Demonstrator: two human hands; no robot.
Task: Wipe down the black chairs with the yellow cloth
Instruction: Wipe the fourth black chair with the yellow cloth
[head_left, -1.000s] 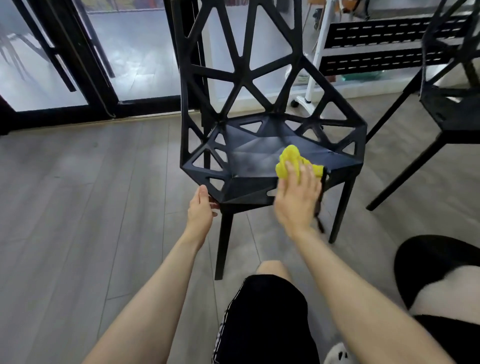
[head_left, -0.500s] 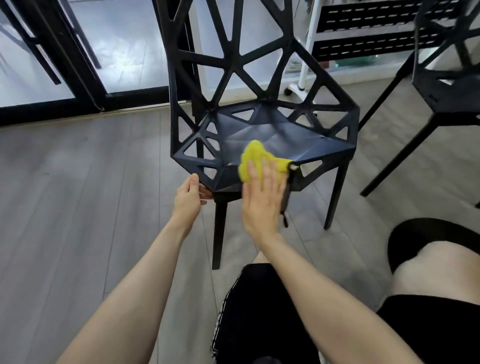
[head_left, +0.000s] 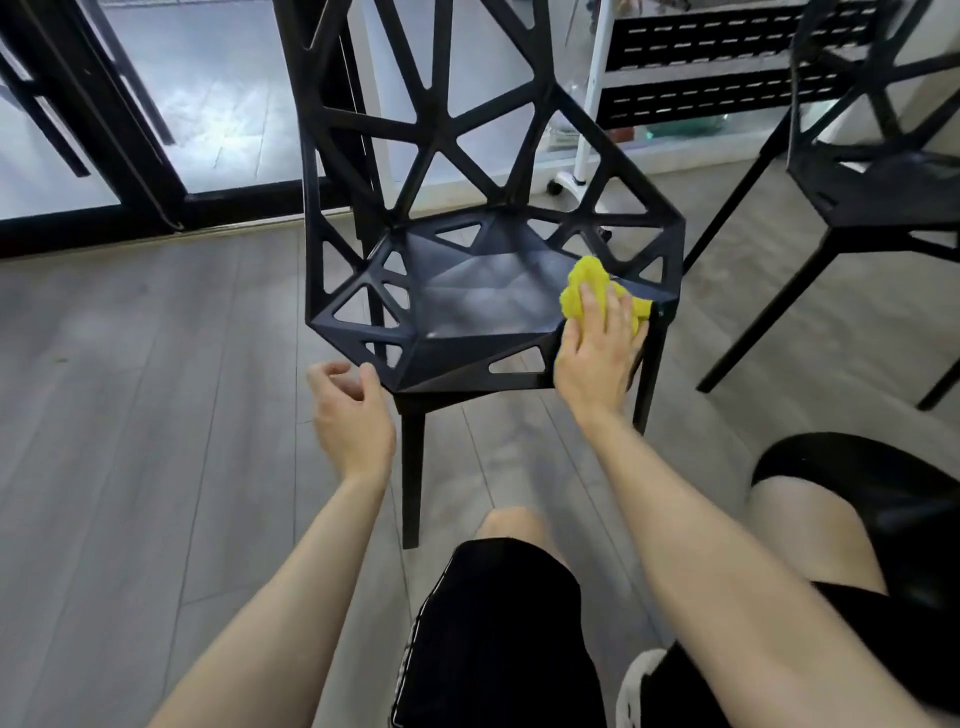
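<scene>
Risk: we judge the cloth (head_left: 587, 283) could slide off the seat's right front corner or snag in one of the triangular holes.
Cause: we have it bunched at the very edge, and our left hand (head_left: 350, 410) is not steadying the chair (head_left: 467, 306), so a hard stroke could also shift the light frame on the floor (head_left: 156, 364).
Cloth: bright yellow, crumpled into a small wad, lying on the right front corner of the seat and partly under our fingers.
Chair: black and angular, with an open lattice back and a faceted seat that shows a dull sheen.
Right hand (head_left: 597, 353): fingers spread and nearly straight, pressing the cloth flat rather than clutching it.
Left hand: loosely curled, holding nothing, just beside the seat's front left edge.
Second chair (head_left: 883, 192): stands to the right, not being wiped.
</scene>
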